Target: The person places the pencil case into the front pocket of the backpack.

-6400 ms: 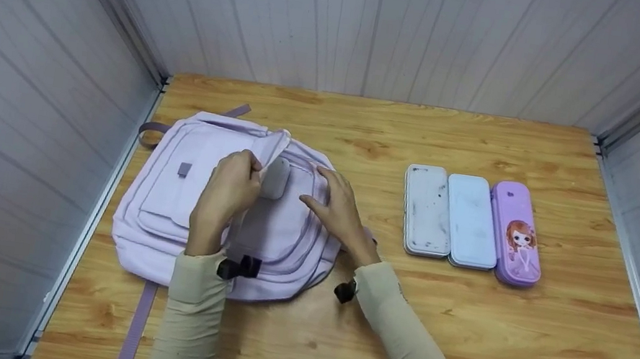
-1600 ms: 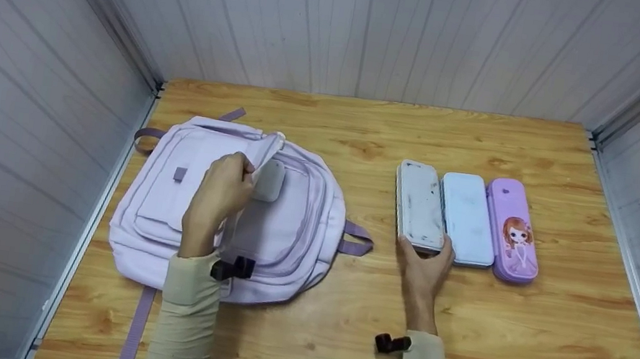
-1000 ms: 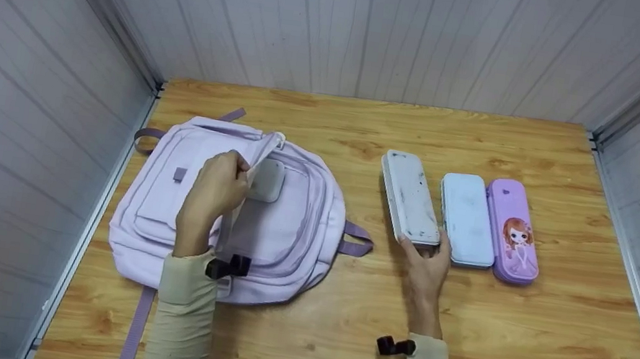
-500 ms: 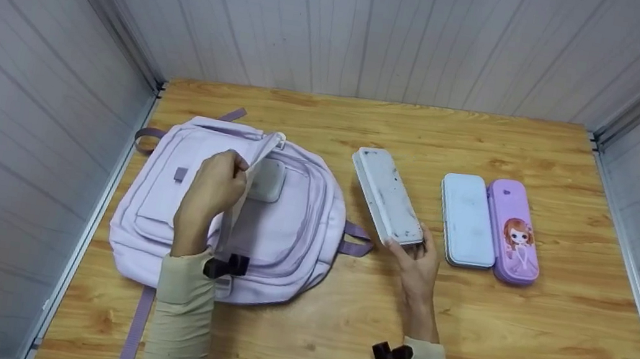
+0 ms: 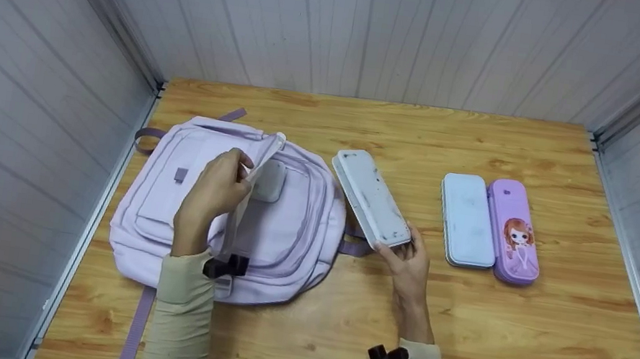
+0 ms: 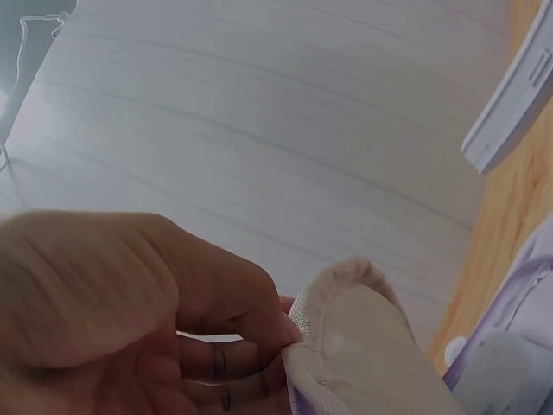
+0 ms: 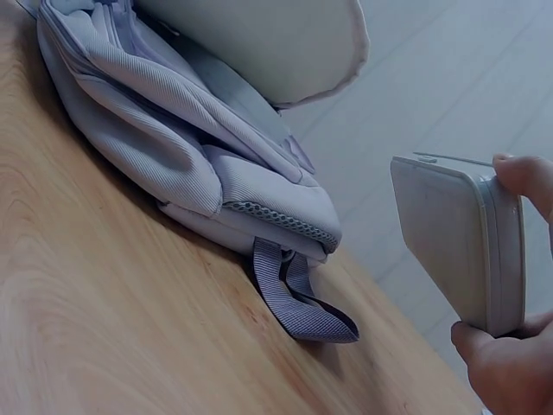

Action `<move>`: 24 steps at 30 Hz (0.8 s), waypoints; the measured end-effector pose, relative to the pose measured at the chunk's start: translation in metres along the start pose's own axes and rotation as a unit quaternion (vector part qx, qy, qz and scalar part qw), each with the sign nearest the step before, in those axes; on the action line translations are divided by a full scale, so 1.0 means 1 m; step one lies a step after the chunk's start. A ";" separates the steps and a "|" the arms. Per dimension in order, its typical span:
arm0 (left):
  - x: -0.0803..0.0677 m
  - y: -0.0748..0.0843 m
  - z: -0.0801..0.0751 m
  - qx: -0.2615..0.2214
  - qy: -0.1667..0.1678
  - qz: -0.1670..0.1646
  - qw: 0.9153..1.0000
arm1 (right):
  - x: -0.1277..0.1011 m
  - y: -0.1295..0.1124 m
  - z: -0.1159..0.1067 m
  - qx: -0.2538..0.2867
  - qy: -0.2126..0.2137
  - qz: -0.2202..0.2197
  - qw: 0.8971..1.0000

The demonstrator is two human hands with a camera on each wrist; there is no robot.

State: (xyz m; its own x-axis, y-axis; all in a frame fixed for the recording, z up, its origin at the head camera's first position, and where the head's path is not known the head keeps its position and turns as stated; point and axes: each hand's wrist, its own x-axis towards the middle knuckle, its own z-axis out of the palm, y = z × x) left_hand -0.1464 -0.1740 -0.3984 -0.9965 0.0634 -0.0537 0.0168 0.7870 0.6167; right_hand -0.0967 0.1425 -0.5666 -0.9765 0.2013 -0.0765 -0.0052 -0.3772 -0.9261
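Observation:
A lilac backpack (image 5: 281,230) lies on the left of the table with its front flap turned back. My left hand (image 5: 215,187) pinches the flap's edge; the left wrist view shows thumb and fingers on the pale lining (image 6: 363,346). Inside the opening sits a whitish case (image 5: 269,182), partly hidden by the flap. My right hand (image 5: 407,273) grips the near end of a scuffed white pencil case (image 5: 374,196), thumb on one side and fingers on the other. That case is tilted and raised above the table, its far end beside the backpack, as the right wrist view (image 7: 449,242) shows.
A light blue pencil case (image 5: 468,222) and a purple pencil case (image 5: 514,200) with a doll picture lie side by side on the right of the wooden table (image 5: 582,316). A strap loop (image 7: 302,303) sticks out from the backpack. Pale panels (image 5: 341,26) wall the table.
My right hand has left the backpack, taken the scuffed white pencil case from the row, lifted it and carried it left towards the backpack. My left hand stays on the flap.

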 end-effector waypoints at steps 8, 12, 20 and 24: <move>0.003 -0.003 0.002 -0.007 -0.013 0.005 1.000 | -0.004 0.001 0.003 -0.005 -0.026 0.010 1.000; 0.004 -0.003 0.002 -0.013 -0.014 0.001 1.000 | -0.007 0.003 0.004 -0.014 -0.055 0.009 0.998; 0.003 -0.004 0.003 -0.023 0.007 0.011 1.000 | -0.015 0.011 0.010 -0.025 -0.126 0.010 0.992; 0.002 -0.006 0.003 -0.027 0.010 0.018 0.999 | -0.020 0.015 0.015 -0.054 -0.172 -0.006 0.984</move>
State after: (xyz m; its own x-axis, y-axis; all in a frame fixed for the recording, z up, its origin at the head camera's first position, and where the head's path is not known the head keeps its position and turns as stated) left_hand -0.1483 -0.1763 -0.4044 -0.9968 0.0789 -0.0146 0.0497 0.7500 0.6596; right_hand -0.0803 0.1189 -0.5737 -0.9918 -0.1191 0.0460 -0.0116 -0.2746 -0.9615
